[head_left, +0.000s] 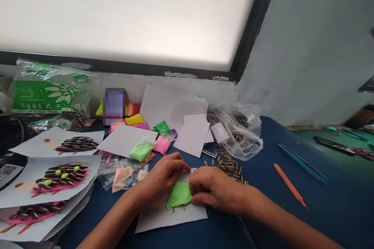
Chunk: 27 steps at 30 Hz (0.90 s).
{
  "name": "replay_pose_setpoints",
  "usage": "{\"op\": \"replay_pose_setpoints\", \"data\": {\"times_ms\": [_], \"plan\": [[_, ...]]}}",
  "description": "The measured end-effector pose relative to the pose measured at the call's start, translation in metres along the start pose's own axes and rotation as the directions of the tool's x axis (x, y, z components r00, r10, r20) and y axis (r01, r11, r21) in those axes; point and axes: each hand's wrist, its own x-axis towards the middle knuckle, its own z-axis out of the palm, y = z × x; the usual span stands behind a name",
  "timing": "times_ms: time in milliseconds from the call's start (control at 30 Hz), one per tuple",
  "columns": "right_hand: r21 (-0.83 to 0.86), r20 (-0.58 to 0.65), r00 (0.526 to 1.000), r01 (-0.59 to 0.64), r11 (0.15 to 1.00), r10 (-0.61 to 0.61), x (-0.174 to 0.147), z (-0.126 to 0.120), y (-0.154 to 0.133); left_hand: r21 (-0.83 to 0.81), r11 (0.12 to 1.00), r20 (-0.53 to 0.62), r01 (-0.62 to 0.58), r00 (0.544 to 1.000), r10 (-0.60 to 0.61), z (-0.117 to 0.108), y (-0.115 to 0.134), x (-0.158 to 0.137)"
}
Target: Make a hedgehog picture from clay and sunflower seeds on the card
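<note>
Modeling clay point(179, 195), 1 piece on 1 paper point(157, 220), looked flat, lime-green; left hand point(164, 173) and right hand point(213, 184) curled alongside, pinching indiscernible.

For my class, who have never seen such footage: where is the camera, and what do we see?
There is no machine: these are a person's bare left hand and right hand. The one picture comes from a camera worn on the head, looking forward and down. On the blue table lie striped seeds, an orange pen-like tool, blue tweezers and pictures decorated with seeds. Both hands are at a flat green clay piece on white paper; the right one touches its edge.
</note>
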Motion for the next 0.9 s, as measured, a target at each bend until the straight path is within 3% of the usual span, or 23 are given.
{"op": "replay_pose_setpoints", "data": {"times_ms": [233,500,633,900], "plan": [[0.024,-0.186,0.981,-0.042,0.999,0.046,-0.002,0.015,-0.006,-0.021,1.000,-0.002,0.000,1.000,0.000,-0.001,0.004,0.001],[0.016,-0.126,0.976,-0.177,0.984,0.178,0.008,0.019,-0.015,-0.046,0.999,-0.012,-0.001,1.000,0.001,-0.001,0.004,0.001],[0.035,-0.123,0.975,-0.184,0.982,0.187,0.008,0.016,-0.017,-0.051,0.999,-0.014,0.002,1.000,-0.002,0.000,0.005,0.000],[-0.035,-0.275,0.947,-0.182,0.983,0.165,0.010,0.037,-0.012,-0.053,0.999,-0.021,-0.007,1.000,0.006,0.000,0.002,0.000]]}}
